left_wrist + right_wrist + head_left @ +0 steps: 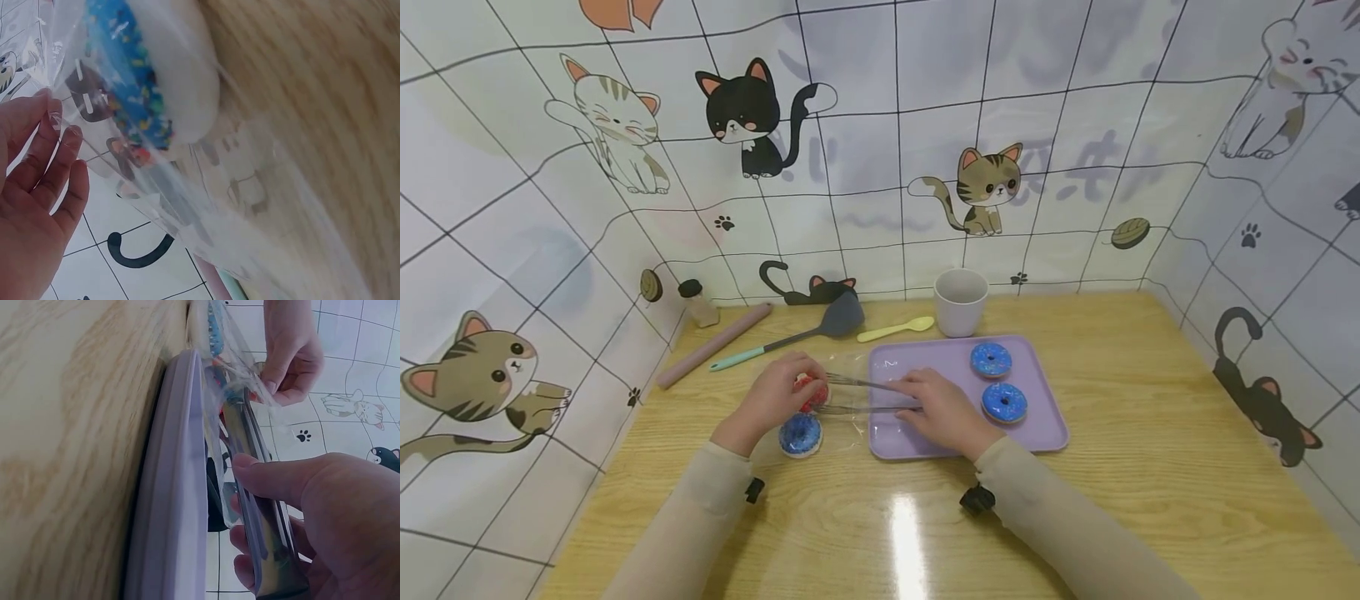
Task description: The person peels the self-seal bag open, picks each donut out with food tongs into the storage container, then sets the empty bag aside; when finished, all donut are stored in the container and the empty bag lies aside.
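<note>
My left hand [781,390] pinches the edge of a clear plastic bag [206,206], its fingers beside a red-topped donut [810,403]. Just in front of that one, a blue donut with sprinkles [801,435] shows through the plastic in the left wrist view. Metal tongs [253,444] are held in my right hand [946,412], thumb on one side and fingers curled on the other. Their spread arms point left over the lilac tray [895,448], with the tips at the bag and the red donut. Two more blue donuts [991,359] lie on the tray's right half.
Behind the tray stand a pale cup [961,304] and a yellow spoon [895,329]. A spatula [841,317] with a mint handle, a mauve rolling pin [715,346] and a small shaker jar [698,304] lie or stand at the back left, near the cat-patterned wall covering [865,192].
</note>
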A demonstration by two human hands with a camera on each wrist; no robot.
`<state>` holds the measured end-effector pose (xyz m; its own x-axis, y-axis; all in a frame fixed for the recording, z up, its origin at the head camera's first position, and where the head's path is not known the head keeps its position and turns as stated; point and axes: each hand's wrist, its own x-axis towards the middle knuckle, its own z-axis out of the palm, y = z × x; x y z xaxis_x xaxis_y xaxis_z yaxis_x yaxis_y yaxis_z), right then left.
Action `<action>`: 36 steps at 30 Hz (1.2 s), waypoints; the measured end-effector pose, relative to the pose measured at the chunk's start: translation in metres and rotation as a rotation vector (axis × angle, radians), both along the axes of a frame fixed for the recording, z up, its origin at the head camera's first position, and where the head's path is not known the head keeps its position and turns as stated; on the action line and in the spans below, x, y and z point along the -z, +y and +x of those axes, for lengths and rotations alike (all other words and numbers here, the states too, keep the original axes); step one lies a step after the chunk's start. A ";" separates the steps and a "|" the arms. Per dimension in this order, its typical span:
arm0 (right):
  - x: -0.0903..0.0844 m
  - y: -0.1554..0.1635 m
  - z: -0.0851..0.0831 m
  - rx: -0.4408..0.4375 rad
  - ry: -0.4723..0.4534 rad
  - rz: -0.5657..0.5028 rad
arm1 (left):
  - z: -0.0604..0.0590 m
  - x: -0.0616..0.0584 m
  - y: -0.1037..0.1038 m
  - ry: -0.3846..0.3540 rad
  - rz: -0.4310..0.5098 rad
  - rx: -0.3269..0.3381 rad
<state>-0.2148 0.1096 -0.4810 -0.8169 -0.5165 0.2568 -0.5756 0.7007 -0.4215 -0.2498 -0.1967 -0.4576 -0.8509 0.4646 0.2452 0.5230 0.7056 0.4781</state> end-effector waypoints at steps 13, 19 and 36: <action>-0.010 0.023 0.012 0.017 -0.005 -0.024 | 0.002 -0.001 -0.005 -0.028 -0.007 -0.007; -0.012 0.046 0.020 0.017 0.040 -0.033 | 0.003 -0.002 -0.008 -0.021 -0.012 0.005; -0.011 0.118 0.039 0.072 0.119 -0.061 | 0.005 -0.001 -0.016 -0.001 -0.046 0.000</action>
<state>-0.1760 0.2278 -0.4695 -0.8130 -0.4384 0.3832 -0.5734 0.7172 -0.3961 -0.2447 -0.2124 -0.4564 -0.8512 0.4753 0.2224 0.5224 0.7270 0.4456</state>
